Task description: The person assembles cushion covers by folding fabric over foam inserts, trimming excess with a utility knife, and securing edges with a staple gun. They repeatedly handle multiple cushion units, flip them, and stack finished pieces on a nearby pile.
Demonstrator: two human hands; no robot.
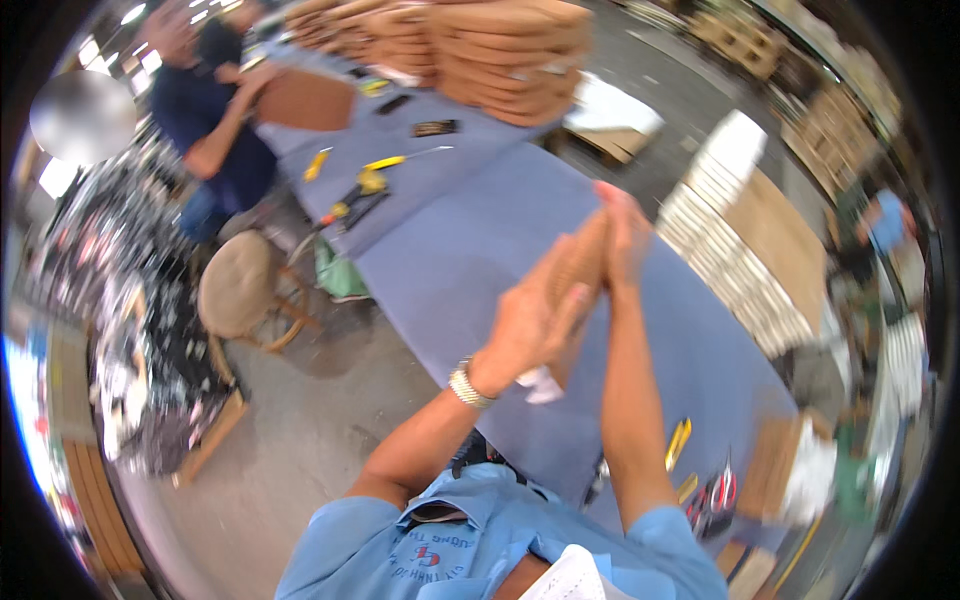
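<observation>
A flat tan woven pad (582,268) stands on edge between my two hands above the blue-covered table (480,230). My left hand (530,320) presses against its left face, with a metal watch on the wrist. My right hand (622,232) lies flat on its right face, fingers stretched upward. A white tag (541,384) hangs from the pad's lower end. The view is blurred by motion.
A stack of similar tan pads (500,50) sits at the table's far end. Yellow-handled tools (365,185) lie on the far table; more tools (710,492) lie near me. A person in dark blue (215,120) works at the far left. A round stool (240,285) stands beside the table.
</observation>
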